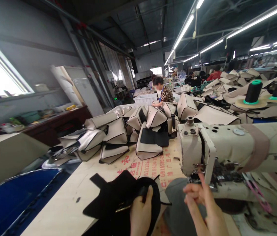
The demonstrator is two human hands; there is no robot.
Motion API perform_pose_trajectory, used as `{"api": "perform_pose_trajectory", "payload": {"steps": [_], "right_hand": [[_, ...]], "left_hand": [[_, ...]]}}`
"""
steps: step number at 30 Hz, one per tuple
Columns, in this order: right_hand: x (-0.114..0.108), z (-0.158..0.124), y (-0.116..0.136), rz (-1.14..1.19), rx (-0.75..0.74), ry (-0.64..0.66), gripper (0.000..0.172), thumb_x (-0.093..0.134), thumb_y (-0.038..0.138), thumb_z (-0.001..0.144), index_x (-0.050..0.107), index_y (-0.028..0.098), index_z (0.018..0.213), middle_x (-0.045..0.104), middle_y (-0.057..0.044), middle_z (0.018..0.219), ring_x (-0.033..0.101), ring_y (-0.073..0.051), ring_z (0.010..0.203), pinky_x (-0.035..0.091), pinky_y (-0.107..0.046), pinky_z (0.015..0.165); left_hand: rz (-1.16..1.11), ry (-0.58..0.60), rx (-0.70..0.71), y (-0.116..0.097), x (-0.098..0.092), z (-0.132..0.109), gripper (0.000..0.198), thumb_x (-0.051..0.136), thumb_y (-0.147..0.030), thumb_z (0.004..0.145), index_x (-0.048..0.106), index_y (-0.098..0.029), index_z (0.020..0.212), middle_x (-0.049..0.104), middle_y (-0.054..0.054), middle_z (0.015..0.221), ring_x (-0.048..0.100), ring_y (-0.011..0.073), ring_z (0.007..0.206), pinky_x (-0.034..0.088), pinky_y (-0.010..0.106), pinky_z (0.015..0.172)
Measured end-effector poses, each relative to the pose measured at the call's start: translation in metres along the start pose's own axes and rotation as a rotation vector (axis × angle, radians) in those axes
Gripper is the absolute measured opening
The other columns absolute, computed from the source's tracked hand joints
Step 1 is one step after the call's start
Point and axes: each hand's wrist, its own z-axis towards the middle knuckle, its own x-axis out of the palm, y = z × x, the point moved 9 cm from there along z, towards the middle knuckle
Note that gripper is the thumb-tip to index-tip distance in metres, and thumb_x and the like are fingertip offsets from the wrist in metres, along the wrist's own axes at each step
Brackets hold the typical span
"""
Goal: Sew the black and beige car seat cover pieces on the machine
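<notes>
My left hand (141,211) is closed on a black bag (119,193) low in the view, the thumb pressed on top of its dark material. A pale flap edge shows beside the bag, and a gold-coloured metal strip (123,208) lies near my fingers. My right hand (206,205) is at the sewing machine (223,144), fingers apart and nothing seen in them. Its index finger points up to the parts under the machine head; whether it touches them I cannot tell. Below that hand lies a rounded grey plate (177,196).
Several beige bags with black edges (116,131) are heaped behind the wooden tabletop (62,200). At the left stands a blue-lined bin (18,196). Black thread cones (253,91) stand above the machine, and pink-handled scissors (257,193) rest on it. A person (164,91) works further back.
</notes>
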Motion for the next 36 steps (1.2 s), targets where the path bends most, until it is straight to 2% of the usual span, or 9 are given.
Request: {"api": "perform_pose_trajectory", "payload": {"steps": [5,10,14,18,21,24,29,33,36], "right_hand": [[0.000,0.012,0.010,-0.068,-0.223,-0.164,0.020,0.043,0.027,0.092,0.050,0.015,0.106,0.064,-0.005,0.073,0.062,-0.013,0.058,0.047,-0.019,0.053],[-0.014,0.008,0.006,-0.386,-0.659,0.109,0.012,0.051,0.022,0.088,0.059,0.016,0.095,0.066,-0.004,0.079,0.063,-0.015,0.064,0.049,-0.024,0.064],[-0.042,-0.002,0.020,-0.388,-0.693,-0.015,0.017,0.049,0.020,0.087,0.060,0.016,0.098,0.066,-0.006,0.083,0.065,-0.016,0.069,0.051,-0.021,0.063],[0.017,-0.024,0.045,-0.399,-0.750,0.153,0.031,0.037,0.018,0.088,0.055,0.018,0.113,0.065,-0.006,0.097,0.065,-0.011,0.065,0.048,-0.013,0.049],[0.061,-0.015,0.047,-0.340,-0.578,0.285,0.040,0.022,0.019,0.092,0.047,0.008,0.121,0.060,-0.014,0.107,0.064,-0.013,0.064,0.048,-0.018,0.044],[0.056,0.005,0.052,-0.187,-0.550,0.254,0.032,0.027,0.024,0.095,0.058,0.015,0.101,0.064,-0.006,0.084,0.063,-0.014,0.063,0.049,-0.020,0.052],[-0.015,0.032,0.048,-0.362,-0.547,-0.291,0.008,0.054,0.020,0.088,0.059,0.015,0.092,0.066,-0.001,0.073,0.062,-0.010,0.056,0.044,-0.019,0.057],[-0.010,0.027,0.036,-0.490,-0.470,-0.382,0.009,0.054,0.020,0.087,0.057,0.014,0.080,0.060,-0.001,0.056,0.055,-0.012,0.044,0.039,-0.023,0.047],[0.001,0.009,0.022,-0.332,-0.421,-0.259,0.013,0.045,0.020,0.090,0.054,0.015,0.081,0.058,0.000,0.053,0.056,-0.012,0.044,0.040,-0.021,0.046]], "left_hand": [[-0.064,-0.009,-0.012,-0.008,0.002,0.001,0.041,0.051,-0.055,0.072,0.061,-0.017,0.062,0.066,0.010,0.067,0.062,0.0294,0.076,0.044,0.031,0.061],[-0.112,0.006,0.008,-0.028,0.018,0.003,0.042,0.054,-0.056,0.069,0.056,-0.018,0.053,0.060,0.005,0.054,0.059,0.0240,0.061,0.042,0.028,0.052],[-0.221,-0.065,-0.014,-0.018,-0.013,0.005,0.047,0.058,-0.060,0.064,0.048,-0.018,0.045,0.048,-0.001,0.041,0.049,0.0171,0.045,0.036,0.026,0.043],[-0.297,-0.151,-0.004,-0.004,-0.066,-0.013,0.048,0.061,-0.061,0.062,0.049,-0.017,0.046,0.047,-0.002,0.040,0.049,0.0169,0.045,0.038,0.025,0.044],[-0.337,-0.199,0.150,-0.030,-0.083,-0.038,0.039,0.060,-0.055,0.067,0.059,-0.016,0.064,0.060,0.001,0.060,0.058,0.0217,0.067,0.045,0.026,0.062],[-0.307,-0.206,0.316,-0.078,-0.069,-0.052,0.032,0.055,-0.049,0.075,0.059,-0.017,0.071,0.061,0.002,0.069,0.057,0.0208,0.075,0.044,0.025,0.071],[-0.331,-0.039,0.436,-0.148,-0.007,-0.028,0.034,0.047,-0.047,0.081,0.047,-0.019,0.062,0.048,-0.002,0.061,0.050,0.0147,0.064,0.040,0.021,0.063],[-0.379,0.120,0.361,-0.155,0.029,-0.003,0.039,0.053,-0.054,0.074,0.050,-0.017,0.061,0.049,-0.001,0.060,0.049,0.0154,0.065,0.039,0.022,0.060],[-0.399,0.181,0.309,-0.128,0.030,-0.004,0.045,0.053,-0.059,0.071,0.050,-0.016,0.057,0.046,-0.002,0.052,0.047,0.0133,0.055,0.037,0.022,0.052]]}}
